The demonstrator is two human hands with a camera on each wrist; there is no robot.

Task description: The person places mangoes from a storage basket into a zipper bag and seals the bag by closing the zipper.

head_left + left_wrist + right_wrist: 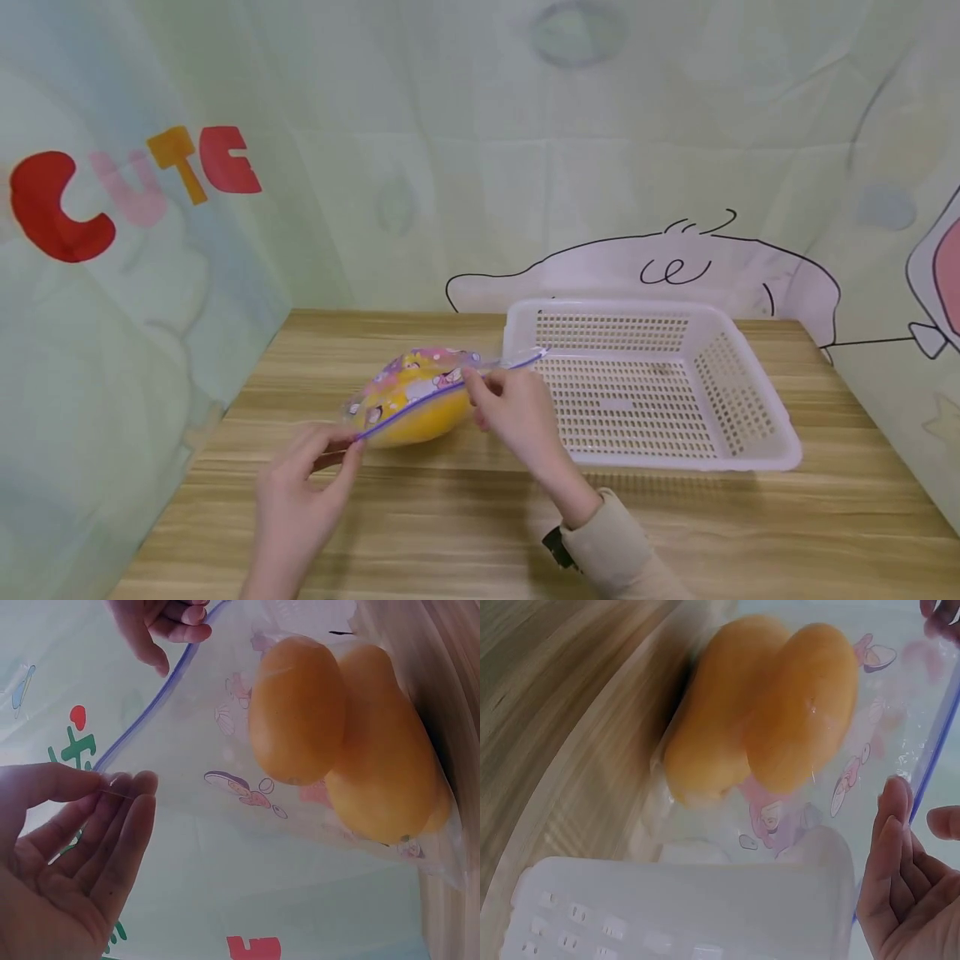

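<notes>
A clear zip bag (416, 387) with cartoon prints and a purple zip strip holds several yellow-orange fruits (296, 712) that look like mangoes. It sits on the table left of the basket. My left hand (303, 479) pinches the near left end of the strip between thumb and fingers. Farther along the strip, my right hand (517, 412) has its thumb and curled fingers about the zip. A small gap shows between its thumb and fingertips (895, 799) in the right wrist view. The strip's far end reaches over the basket's left side.
A white plastic basket (761, 433) with perforated sides stands on the right of the wood-grain table (450, 533), close to my right hand. Behind the table hangs a printed cloth (360, 167) with cartoon drawings and coloured letters. A dark band shows at my right cuff.
</notes>
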